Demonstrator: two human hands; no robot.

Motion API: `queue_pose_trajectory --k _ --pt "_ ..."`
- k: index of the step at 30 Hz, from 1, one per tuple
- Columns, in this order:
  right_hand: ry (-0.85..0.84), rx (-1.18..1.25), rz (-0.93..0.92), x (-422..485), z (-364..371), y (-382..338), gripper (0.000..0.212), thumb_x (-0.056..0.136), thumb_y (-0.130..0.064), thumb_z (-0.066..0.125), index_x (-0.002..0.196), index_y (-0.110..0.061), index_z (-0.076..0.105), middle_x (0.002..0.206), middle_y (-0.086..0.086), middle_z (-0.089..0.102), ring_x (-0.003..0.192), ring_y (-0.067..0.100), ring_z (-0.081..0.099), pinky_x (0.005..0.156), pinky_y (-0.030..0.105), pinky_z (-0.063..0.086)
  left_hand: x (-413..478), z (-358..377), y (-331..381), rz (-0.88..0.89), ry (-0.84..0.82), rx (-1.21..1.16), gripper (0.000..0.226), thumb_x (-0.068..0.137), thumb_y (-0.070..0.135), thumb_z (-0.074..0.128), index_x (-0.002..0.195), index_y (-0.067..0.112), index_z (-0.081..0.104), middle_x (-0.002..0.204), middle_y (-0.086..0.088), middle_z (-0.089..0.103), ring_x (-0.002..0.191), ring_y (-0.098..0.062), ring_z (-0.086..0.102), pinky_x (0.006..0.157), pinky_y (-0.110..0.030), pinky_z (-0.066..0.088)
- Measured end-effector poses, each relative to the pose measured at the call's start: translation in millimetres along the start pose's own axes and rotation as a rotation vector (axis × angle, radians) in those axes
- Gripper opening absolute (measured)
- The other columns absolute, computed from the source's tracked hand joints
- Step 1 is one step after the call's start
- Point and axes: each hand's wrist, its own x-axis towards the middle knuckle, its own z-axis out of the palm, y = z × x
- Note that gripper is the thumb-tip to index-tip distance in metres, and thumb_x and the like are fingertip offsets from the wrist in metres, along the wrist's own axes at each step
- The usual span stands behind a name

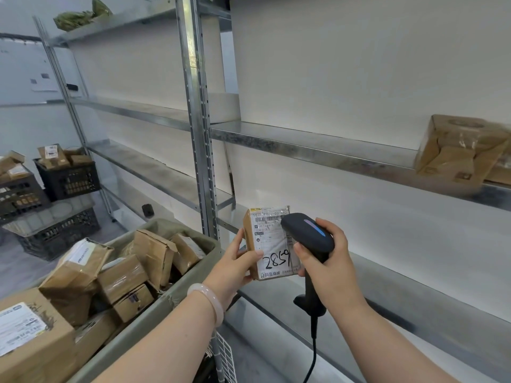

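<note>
I stand in a parcel storeroom, a sorting or pickup depot by the look of it. Steel shelves (pixel 304 150) line the wall, one carrying a taped box (pixel 456 150). A bin (pixel 166 308) beside me is heaped with brown packages (pixel 121 275), and black crates (pixel 70 182) hold more. My parcel (pixel 272 244) bears a shipping label with a handwritten number, and I hold a scanner (pixel 311 233) close to it.
</note>
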Motion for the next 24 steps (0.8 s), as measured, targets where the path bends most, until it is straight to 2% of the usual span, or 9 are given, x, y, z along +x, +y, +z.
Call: queue_pose_trajectory --k 3,5,9,12,16,19,24 --pt "-0.034 -0.06 -0.011 -2 -1 7 0.052 0.084 -0.01 0.075 0.117 -0.044 0.05 0.106 -0.031 0.061 0.102 0.016 0.066 0.074 0.039 0.061 0 -1 -5 0.0 0.005 -0.028 0.063 0.096 0.009 0.061 0.141 0.045 0.036 0.109 -0.01 0.076 0.104 -0.029 0.071 0.095 -0.048 0.056" --pt "-0.031 -0.1 -0.023 -4 -1 9 0.053 0.084 -0.013 0.076 0.118 -0.045 0.05 0.108 -0.032 0.061 0.101 0.016 0.066 0.081 0.046 0.059 0 -5 -8 0.008 0.014 -0.025 0.067 0.096 0.008 0.061 0.148 0.04 0.034 0.108 -0.009 0.076 0.103 -0.028 0.072 0.092 -0.047 0.056" --pt "-0.066 -0.193 -0.051 -8 -3 8 0.055 0.082 -0.023 0.078 0.115 -0.053 0.047 0.108 -0.033 0.061 0.095 0.013 0.068 0.082 0.047 0.058 0 -18 -16 0.01 0.054 -0.061 0.069 0.097 0.007 0.059 0.153 0.036 0.031 0.105 -0.005 0.078 0.097 -0.024 0.075 0.08 -0.038 0.059" --pt "-0.125 -0.266 -0.05 -12 -1 8 0.054 0.081 -0.029 0.077 0.114 -0.056 0.044 0.107 -0.024 0.065 0.089 0.013 0.07 0.079 0.048 0.058 -1 -28 -21 0.017 0.104 -0.07 0.069 0.097 0.008 0.06 0.152 0.037 0.031 0.107 -0.005 0.077 0.096 -0.021 0.075 0.073 -0.033 0.06" --pt "-0.198 -0.352 -0.055 -20 9 3 0.049 0.081 -0.036 0.075 0.114 -0.053 0.043 0.102 -0.028 0.063 0.081 0.014 0.07 0.077 0.044 0.057 1 -40 -30 0.012 0.186 -0.103 0.069 0.096 0.007 0.062 0.151 0.036 0.033 0.109 -0.005 0.077 0.097 -0.023 0.075 0.085 -0.043 0.06" --pt "-0.233 -0.4 -0.062 -25 16 -1 0.047 0.08 -0.04 0.074 0.114 -0.051 0.044 0.102 -0.032 0.061 0.078 0.014 0.069 0.077 0.042 0.057 3 -48 -34 0.006 0.219 -0.113 0.07 0.095 0.007 0.062 0.151 0.037 0.033 0.106 -0.003 0.077 0.096 -0.023 0.075 0.087 -0.043 0.059" --pt "-0.266 -0.485 -0.048 -29 21 -12 0.047 0.08 -0.047 0.072 0.114 -0.05 0.041 0.092 -0.019 0.066 0.074 0.012 0.068 0.075 0.038 0.056 7 -61 -40 -0.013 0.241 -0.106 0.072 0.095 0.009 0.064 0.153 0.039 0.032 0.11 -0.003 0.077 0.1 -0.024 0.074 0.097 -0.05 0.054"
